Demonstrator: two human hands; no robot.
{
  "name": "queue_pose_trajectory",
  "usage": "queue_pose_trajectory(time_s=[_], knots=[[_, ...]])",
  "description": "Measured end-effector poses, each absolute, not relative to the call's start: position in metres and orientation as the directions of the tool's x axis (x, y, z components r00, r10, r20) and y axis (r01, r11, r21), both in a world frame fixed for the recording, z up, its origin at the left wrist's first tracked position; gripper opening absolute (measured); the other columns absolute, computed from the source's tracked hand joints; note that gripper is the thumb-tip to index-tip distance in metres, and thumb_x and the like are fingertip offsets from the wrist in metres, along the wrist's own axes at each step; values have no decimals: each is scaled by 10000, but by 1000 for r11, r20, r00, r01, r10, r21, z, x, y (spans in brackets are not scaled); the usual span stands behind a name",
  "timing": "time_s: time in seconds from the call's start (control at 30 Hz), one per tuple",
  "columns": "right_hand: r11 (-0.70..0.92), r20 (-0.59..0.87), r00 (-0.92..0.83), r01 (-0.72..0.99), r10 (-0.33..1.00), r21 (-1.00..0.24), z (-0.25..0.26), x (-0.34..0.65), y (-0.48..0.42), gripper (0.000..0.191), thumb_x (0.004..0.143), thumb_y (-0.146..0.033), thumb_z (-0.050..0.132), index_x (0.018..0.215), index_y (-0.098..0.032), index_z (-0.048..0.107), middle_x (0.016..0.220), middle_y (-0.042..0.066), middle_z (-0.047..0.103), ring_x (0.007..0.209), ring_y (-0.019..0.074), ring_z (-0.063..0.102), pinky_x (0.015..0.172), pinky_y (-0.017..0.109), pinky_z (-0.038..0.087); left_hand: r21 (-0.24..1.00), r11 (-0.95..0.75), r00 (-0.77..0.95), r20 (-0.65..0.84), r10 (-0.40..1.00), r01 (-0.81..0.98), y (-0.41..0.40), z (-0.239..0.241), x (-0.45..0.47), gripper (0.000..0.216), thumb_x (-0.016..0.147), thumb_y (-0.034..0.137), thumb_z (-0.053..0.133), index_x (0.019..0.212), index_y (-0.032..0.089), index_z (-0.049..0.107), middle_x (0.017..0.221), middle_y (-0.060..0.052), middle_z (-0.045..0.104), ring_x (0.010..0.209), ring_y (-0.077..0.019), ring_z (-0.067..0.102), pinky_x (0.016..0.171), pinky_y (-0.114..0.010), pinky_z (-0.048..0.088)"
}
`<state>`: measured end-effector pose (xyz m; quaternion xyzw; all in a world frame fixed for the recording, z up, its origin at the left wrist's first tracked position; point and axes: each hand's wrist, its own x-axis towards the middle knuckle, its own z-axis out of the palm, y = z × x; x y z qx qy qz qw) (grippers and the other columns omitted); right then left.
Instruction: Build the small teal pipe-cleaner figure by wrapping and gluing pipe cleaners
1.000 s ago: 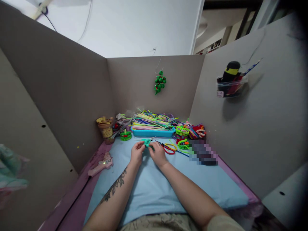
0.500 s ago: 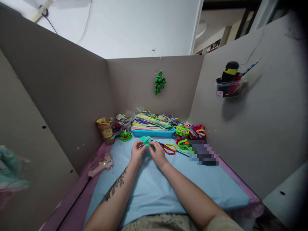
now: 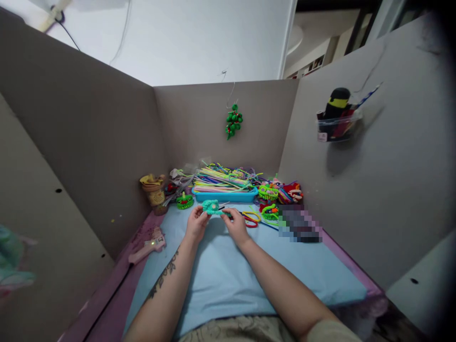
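Observation:
A turquoise fuzzy pipe-cleaner piece (image 3: 211, 207) is held up above the blue cloth between both hands. My left hand (image 3: 197, 224) pinches its left side. The fingers of my right hand (image 3: 235, 225) are closed on its right end, where a narrow turquoise strip stretches between the hands. Just beyond my right hand lie scissors (image 3: 252, 217) with red and yellow handles, partly hidden by that hand. Behind the piece stands a blue tray (image 3: 225, 195) heaped with pipe cleaners (image 3: 223, 179) in many colours.
A pink glue gun (image 3: 151, 247) with a lit spot lies at left, its cord running forward. Finished-looking fuzzy green figures (image 3: 185, 201) sit beside the tray. A brown cup (image 3: 154, 190) stands back left; a pixelated dark object (image 3: 301, 224) lies right. Grey panels (image 3: 228, 95) enclose the table.
My hands have moved apart, the left one shifting a little leftward. The turquoise piece is now stretched wider between them. The whole view has shifted slightly.

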<state>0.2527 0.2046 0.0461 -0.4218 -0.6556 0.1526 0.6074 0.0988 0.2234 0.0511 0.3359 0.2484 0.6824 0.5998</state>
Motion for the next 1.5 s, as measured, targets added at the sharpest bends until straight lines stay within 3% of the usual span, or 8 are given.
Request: queue_pose_trajectory(time_s=[0.37,0.63,0.9,1.23,1.5], knots=[[640,738,154,403,657,-654,49,258,204,152,850,-277,503,899,-200,624,866,58,610,833,183,566,707,296,463,751,-121,-6,155,988,-649,223,49,98,387,540,201,811,844,169,574,798,2,619,763,-131,603,817,-332,463],[617,708,152,389,690,-684,50,256,204,149,839,-290,517,897,-203,623,859,54,613,816,183,569,691,293,466,779,-143,1,181,984,-610,220,49,105,512,470,112,825,883,180,530,814,17,612,710,-108,589,658,-217,440],[606,681,131,357,721,-711,49,255,204,153,828,-285,523,907,-202,625,881,59,608,833,191,567,709,301,463,789,-123,38,182,983,-602,216,52,106,431,538,130,796,881,173,539,820,10,620,744,-120,600,713,-247,455],[592,638,148,263,756,-762,43,252,211,167,783,-313,573,890,-195,621,863,48,618,739,169,559,657,281,456,706,-45,125,188,974,-706,215,55,104,340,612,125,749,903,168,578,883,-15,655,805,-129,608,790,-256,425],[619,693,108,367,713,-694,54,248,198,101,794,-277,547,808,-189,595,766,24,580,640,138,518,604,257,433,695,-52,148,225,963,-717,212,60,104,426,593,128,769,965,169,566,851,-7,645,754,-96,597,741,-204,419]])
